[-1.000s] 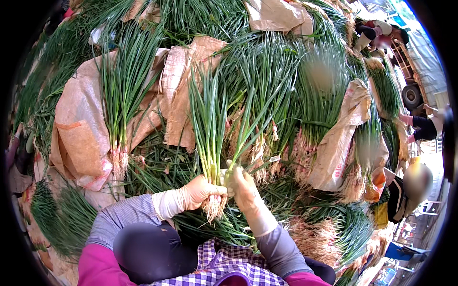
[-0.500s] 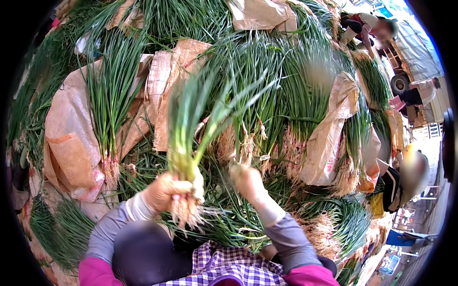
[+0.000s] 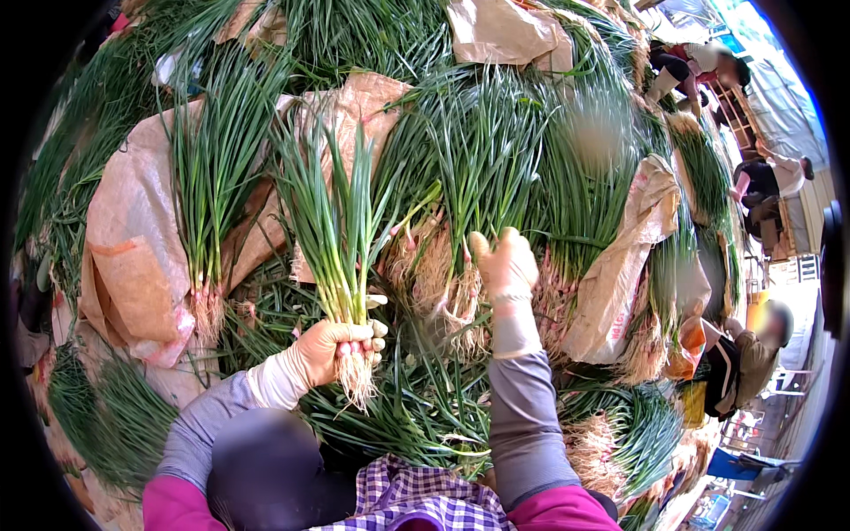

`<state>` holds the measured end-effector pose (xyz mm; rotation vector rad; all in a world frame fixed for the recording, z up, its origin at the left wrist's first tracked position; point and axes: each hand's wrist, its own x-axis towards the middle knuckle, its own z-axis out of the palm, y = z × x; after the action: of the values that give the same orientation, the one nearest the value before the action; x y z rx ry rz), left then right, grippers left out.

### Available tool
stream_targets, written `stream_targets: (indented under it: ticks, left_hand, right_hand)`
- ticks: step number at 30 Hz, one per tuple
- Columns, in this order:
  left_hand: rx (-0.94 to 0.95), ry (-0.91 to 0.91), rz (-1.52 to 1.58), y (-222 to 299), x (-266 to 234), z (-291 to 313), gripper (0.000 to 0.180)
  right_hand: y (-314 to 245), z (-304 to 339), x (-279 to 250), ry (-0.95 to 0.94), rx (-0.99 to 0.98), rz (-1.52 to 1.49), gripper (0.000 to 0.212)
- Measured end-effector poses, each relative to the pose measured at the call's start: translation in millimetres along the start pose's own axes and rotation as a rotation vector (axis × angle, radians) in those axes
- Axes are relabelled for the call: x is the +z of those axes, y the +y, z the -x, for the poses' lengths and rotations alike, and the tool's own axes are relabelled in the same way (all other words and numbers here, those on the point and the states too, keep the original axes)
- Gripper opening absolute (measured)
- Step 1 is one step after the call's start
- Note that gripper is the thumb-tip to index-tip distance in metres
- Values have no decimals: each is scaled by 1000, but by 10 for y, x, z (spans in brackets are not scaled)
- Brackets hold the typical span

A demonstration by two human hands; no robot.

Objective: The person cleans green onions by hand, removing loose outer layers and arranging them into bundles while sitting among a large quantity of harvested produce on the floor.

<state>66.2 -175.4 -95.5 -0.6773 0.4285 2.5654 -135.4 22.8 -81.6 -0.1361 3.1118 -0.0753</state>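
Observation:
My left hand (image 3: 326,350), in a pale glove, is closed round the lower ends of a bunch of spring onions (image 3: 343,265). Their green leaves fan upward and the pinkish bulbs and stringy roots hang below the fist. My right hand (image 3: 507,273), also gloved, reaches forward with thumb and forefinger apart. Nothing shows between those fingers. It is at the root ends of a heap of spring onions (image 3: 496,150), close to a tangle of roots (image 3: 465,310). The undersides of its other fingers are hidden.
A bundle of spring onions (image 3: 212,195) lies on a sack (image 3: 133,239) at the left. Another sack (image 3: 620,274) covers onions at the right. Loose leaves (image 3: 398,416) lie before me, and a rooted bundle (image 3: 611,451) sits near my right forearm. Several people work at the far right.
My right hand has moved forward and right, away from the held bunch to the heap. The left hand has kept its bunch, which has stopped blurring and stands more fanned out.

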Motion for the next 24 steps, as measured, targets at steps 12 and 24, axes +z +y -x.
stream_targets:
  ticks: [12, 24]
  left_hand:
    - [130, -255, -58, 2, 136, 166, 54]
    - [16, -207, 6, 72, 159, 199, 39]
  right_hand:
    - [-837, 418, 419, -200, -144, -425, 28]
    - [646, -144, 349, -212, 343, -453, 65]
